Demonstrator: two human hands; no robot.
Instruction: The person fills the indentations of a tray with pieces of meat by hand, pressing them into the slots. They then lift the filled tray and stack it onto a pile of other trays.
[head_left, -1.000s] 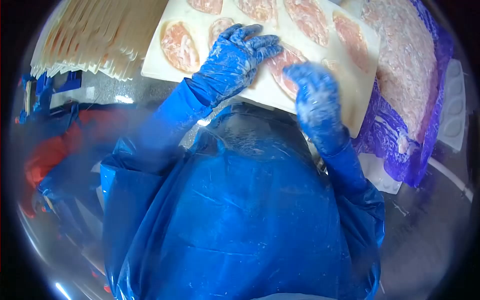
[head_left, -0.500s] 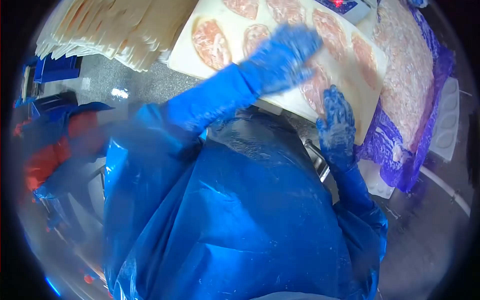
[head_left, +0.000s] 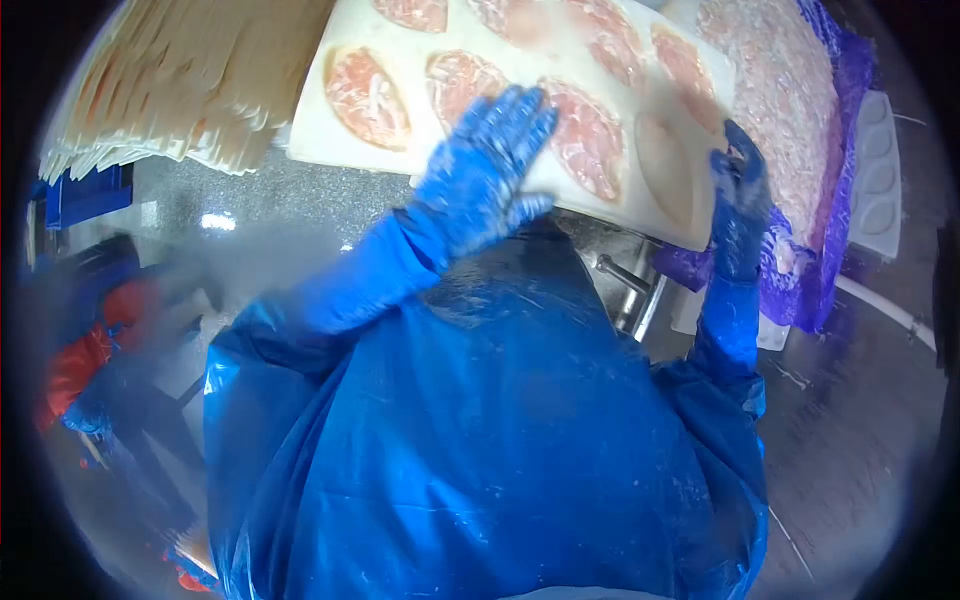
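Note:
A white mould board [head_left: 300, 140] with leaf-shaped hollows lies in front of me. Pale pink chopped meat [head_left: 583, 140] fills most of the hollows, while one hollow [head_left: 664, 165] near the right end shows its bare white bottom. My left hand [head_left: 490, 165], in a wet blue glove, lies flat with fingers stretched over the near edge of the board, beside a meat-filled hollow. At the board's right end is my right hand [head_left: 740, 195], also gloved, its fingers bent and apart from the thumb with nothing visible between them.
A large heap of chopped meat [head_left: 780, 110] on purple plastic film [head_left: 850, 80] sits to the right. Beyond it lies another white mould [head_left: 876, 180]. Stacked tan sheets [head_left: 190, 80] stand at left. Metal bars [head_left: 640, 285] show below the board; a person in red sleeves [head_left: 80, 365] is at far left.
My left hand has drawn back from the middle of the board towards its near edge. My right hand has shifted to the board's right end. The whole view has shifted somewhat.

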